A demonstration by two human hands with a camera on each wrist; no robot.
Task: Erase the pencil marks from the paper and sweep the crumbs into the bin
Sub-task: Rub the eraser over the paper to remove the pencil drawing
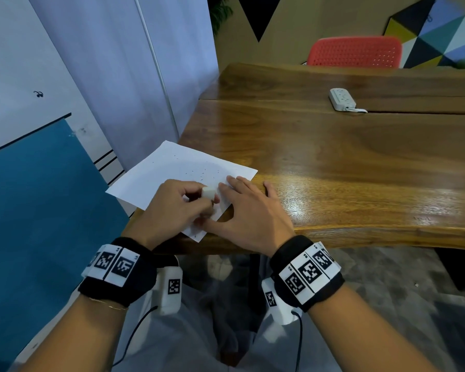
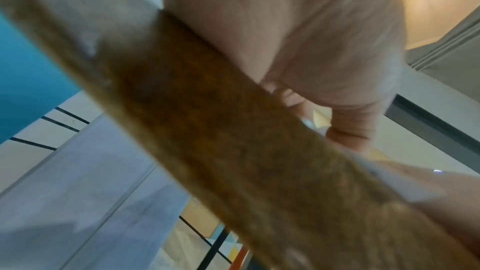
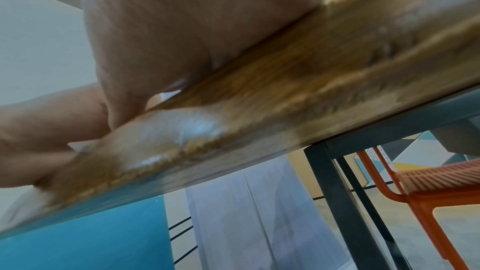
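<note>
The paper (image 1: 177, 173) lies at the near left corner of the table (image 1: 346, 162), one corner jutting over the left edge. On its near part the left hand (image 1: 172, 208) pinches an eraser (image 1: 208, 192), with the right hand (image 1: 250, 210) just to its right, fingers flat, seemingly half on the paper and half on the table. A power strip (image 1: 342, 99) lies far back to the right, and a chair (image 1: 355, 52) stands behind the table.

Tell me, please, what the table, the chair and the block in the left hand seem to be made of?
Table: solid wood, glossy varnish; visible grain and glare. Chair: likely moulded red plastic; perforated back. Block gripped by the left hand: probably a white rubber eraser, matte.
</note>
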